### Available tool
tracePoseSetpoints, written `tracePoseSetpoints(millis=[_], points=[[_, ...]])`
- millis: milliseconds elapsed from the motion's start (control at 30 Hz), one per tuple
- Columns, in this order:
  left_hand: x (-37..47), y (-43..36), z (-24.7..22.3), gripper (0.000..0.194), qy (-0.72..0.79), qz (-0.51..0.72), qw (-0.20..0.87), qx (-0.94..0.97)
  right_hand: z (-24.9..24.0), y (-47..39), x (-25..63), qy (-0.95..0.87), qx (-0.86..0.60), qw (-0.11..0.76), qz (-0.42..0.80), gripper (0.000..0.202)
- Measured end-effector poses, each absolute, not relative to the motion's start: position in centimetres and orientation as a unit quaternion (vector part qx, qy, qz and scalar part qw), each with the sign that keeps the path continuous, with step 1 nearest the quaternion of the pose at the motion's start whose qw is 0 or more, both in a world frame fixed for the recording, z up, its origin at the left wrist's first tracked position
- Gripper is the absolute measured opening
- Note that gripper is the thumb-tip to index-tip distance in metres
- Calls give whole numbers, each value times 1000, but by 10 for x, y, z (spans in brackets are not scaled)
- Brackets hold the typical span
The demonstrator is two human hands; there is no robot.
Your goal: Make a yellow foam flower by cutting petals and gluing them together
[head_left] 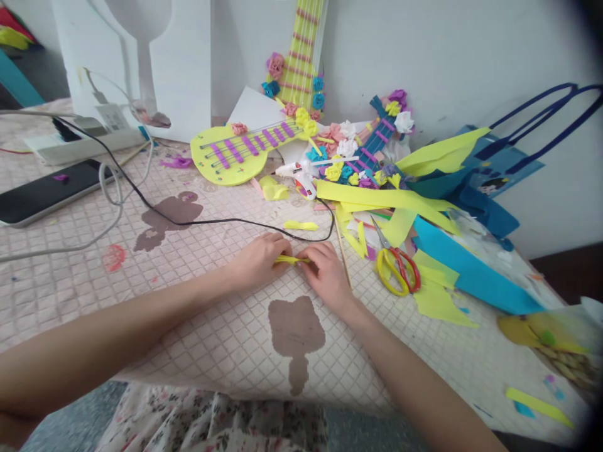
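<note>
Between my two hands runs a narrow yellow paper strip (286,259), pinched and gathered in the middle. My left hand (264,258) closes on its left end, fingers curled over it. On the other end, my right hand (325,271) pinches with thumb and fingers. Just beyond them lies another small yellow strip (301,225), inside the loop of a black cord (235,220). A thin wooden stick (342,251) lies past my right hand. Scissors (398,267) with yellow and red handles rest farther right, blades partly open.
A glue gun (301,176) lies behind, near a yellow paper guitar (230,154) and a blue one (374,147) with paper flowers. Yellow sheets (391,198) and a blue strip (471,267) cover the right. A phone (51,188) and power strip (85,143) lie left.
</note>
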State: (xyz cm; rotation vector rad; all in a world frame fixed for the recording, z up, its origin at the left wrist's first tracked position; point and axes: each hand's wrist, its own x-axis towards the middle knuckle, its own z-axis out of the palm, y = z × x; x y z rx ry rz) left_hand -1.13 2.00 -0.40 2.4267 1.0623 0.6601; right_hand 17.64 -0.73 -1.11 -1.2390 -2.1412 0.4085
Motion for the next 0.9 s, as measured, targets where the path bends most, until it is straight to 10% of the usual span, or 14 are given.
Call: tracePoseSetpoints(millis=[900], points=[[-19,23,2,8,398,257,249,845,-13,-8,183,-788,-484,320,205,14]])
